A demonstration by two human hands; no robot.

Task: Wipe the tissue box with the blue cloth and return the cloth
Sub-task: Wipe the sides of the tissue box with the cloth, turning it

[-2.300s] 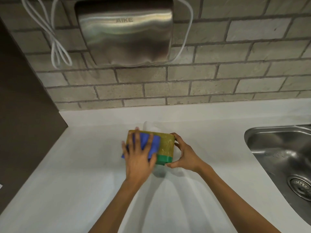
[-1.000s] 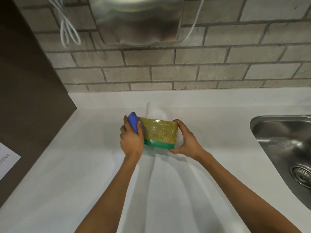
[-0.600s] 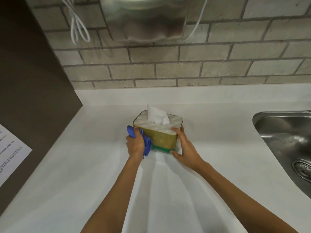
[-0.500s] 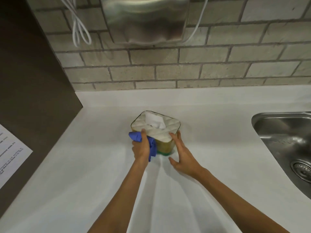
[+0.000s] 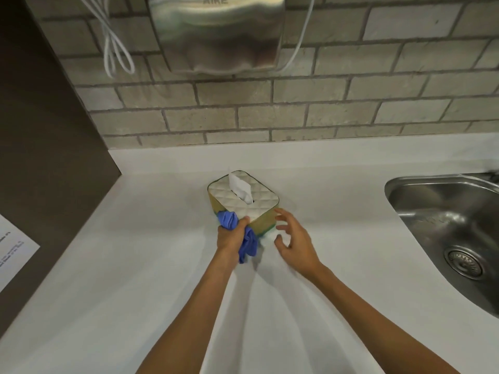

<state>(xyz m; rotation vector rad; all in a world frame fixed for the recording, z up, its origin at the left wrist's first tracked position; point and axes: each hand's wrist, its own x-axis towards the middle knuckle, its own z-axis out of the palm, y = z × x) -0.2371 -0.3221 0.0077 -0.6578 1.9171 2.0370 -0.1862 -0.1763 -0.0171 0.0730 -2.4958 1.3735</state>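
The tissue box (image 5: pixel 244 199) stands upright on the white counter, its quilted white top up and a tissue sticking out; its sides are gold with a green base. My left hand (image 5: pixel 231 236) is closed on the bunched blue cloth (image 5: pixel 249 242) and presses it against the box's near left corner. My right hand (image 5: pixel 293 240) hovers just off the box's near right side, fingers spread, holding nothing.
A steel sink (image 5: pixel 453 233) is set into the counter (image 5: pixel 135 265) on the right. A metal hand dryer (image 5: pixel 216 33) with white cables hangs on the brick wall behind. A dark panel (image 5: pixel 40 144) with a paper sheet (image 5: pixel 13 252) bounds the left side.
The box was tipped on its side, then set upright on the counter. My right hand has let go of it and opened. My left hand keeps the cloth at the box's near corner.
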